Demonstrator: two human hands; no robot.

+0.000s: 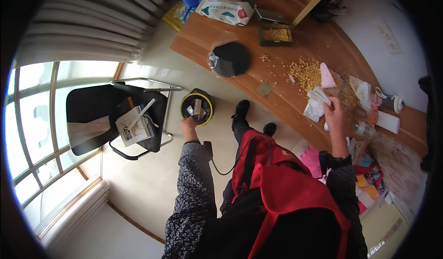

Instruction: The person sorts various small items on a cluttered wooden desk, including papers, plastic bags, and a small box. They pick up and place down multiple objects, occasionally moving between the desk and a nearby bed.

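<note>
My right hand [335,111] pinches a crumpled white tissue [319,95] over the wooden table. Close by on the tabletop lie a folded white tissue [313,113], a pink cloth or paper piece [327,76] and a spread heap of small yellow flakes or kernels [306,73]. Off to the left, my left hand [188,124] has its fingers curled beside the yellow rim of a waste bin [210,115]; whether they hold anything is unclear. The bin has a black liner, with a small box [197,106] and white scraps inside.
A black round object in clear plastic [232,59], a container of yellow bits [276,36] and a wipes pack [226,10] stand on the table [204,34]. A clear jar [364,129] lies at right. A black chair [157,120] holding a box of cables stands left of the bin.
</note>
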